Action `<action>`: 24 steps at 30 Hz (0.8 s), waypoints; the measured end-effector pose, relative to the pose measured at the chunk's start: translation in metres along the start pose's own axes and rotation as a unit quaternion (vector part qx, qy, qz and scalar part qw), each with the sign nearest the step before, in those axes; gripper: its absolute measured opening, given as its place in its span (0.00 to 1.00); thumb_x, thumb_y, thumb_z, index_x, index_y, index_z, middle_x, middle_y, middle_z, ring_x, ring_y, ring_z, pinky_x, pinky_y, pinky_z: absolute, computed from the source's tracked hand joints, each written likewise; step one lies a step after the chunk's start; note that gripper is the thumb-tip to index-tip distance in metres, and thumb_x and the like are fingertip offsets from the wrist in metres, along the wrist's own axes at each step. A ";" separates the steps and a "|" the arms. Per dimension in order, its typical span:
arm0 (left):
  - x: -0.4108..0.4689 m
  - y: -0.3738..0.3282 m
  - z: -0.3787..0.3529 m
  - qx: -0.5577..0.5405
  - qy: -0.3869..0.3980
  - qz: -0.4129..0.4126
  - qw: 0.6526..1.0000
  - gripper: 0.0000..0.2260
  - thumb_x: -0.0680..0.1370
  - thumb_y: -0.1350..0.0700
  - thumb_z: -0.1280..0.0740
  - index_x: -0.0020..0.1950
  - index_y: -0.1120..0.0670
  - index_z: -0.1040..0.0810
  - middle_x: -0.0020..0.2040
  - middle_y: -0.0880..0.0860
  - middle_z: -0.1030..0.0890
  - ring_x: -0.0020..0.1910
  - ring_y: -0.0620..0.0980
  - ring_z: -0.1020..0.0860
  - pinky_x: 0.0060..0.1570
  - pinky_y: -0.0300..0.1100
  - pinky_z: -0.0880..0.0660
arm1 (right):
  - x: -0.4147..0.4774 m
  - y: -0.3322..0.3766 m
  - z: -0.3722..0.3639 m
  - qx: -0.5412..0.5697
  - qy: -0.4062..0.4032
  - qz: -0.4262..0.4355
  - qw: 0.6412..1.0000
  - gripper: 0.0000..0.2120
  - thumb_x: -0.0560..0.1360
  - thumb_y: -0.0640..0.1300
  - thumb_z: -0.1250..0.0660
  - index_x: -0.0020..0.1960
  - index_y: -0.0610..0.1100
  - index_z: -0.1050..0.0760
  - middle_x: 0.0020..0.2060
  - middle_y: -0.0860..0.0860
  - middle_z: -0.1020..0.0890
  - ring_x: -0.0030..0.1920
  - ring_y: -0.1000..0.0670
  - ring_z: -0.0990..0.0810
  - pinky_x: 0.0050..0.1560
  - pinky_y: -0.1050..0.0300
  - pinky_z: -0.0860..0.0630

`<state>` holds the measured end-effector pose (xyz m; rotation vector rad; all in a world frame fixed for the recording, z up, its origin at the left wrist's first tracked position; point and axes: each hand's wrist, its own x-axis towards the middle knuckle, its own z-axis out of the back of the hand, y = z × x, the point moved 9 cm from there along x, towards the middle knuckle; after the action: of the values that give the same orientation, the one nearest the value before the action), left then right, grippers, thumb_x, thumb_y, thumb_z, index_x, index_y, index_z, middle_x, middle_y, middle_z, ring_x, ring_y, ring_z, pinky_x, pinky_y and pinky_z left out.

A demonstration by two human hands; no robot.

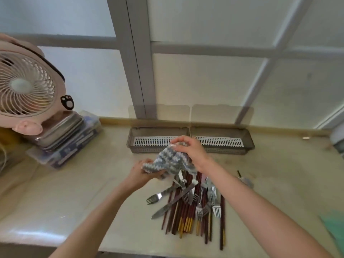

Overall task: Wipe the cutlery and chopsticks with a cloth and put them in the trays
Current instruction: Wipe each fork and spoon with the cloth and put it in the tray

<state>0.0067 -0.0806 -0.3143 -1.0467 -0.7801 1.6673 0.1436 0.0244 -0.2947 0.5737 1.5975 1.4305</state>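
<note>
Progress looked near zero: my left hand (140,174) gripped the cloth (170,162) at its lower end, my right hand (192,148) pinched its top, cutlery (174,201) and chopsticks (186,219) all lay piled at 6 o'clock, and both trays (160,129) at 12 o'clock held nothing I could see.

The cloth (168,162) is grey and white in zigzag stripes. The chopsticks (186,211) are dark red-brown, some with yellow ends. The forks (154,198) and knife (165,208) are silver. The trays (130,139) are grey-brown with white slotted inserts. The fan (26,84) is pale pink.
</note>
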 end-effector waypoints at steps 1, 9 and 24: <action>-0.003 0.004 -0.004 -0.031 0.010 0.009 0.999 0.13 0.70 0.46 0.28 0.49 0.52 0.20 0.47 0.50 0.16 0.49 0.49 0.19 0.55 0.50 0.24 | -0.001 -0.005 0.002 0.018 -0.011 0.000 1.000 0.08 0.72 0.38 0.30 0.43 0.52 0.19 0.55 0.49 0.21 0.57 0.44 0.23 0.57 0.43 0.24; -0.010 0.012 -0.010 -0.482 0.002 0.041 0.875 0.16 0.71 0.56 0.34 0.57 0.61 0.23 0.51 0.59 0.19 0.49 0.55 0.20 0.51 0.48 0.24 | -0.003 -0.071 0.023 -0.230 -0.096 0.009 0.969 0.14 0.75 0.37 0.32 0.55 0.49 0.32 0.50 0.51 0.24 0.50 0.52 0.23 0.47 0.58 0.25; -0.036 0.114 -0.054 -0.846 -0.060 0.131 0.514 0.28 0.71 0.73 0.35 0.69 0.64 0.37 0.68 0.70 0.35 0.65 0.70 0.32 0.58 0.68 0.32 | -0.018 -0.117 -0.044 -0.671 0.171 0.181 0.698 0.06 0.73 0.38 0.33 0.50 0.43 0.24 0.52 0.47 0.26 0.55 0.47 0.31 0.54 0.54 0.36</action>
<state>0.0157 -0.1496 -0.4259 -2.3445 -2.6437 0.6284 0.1407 -0.0408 -0.4029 -0.3237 0.2637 2.6011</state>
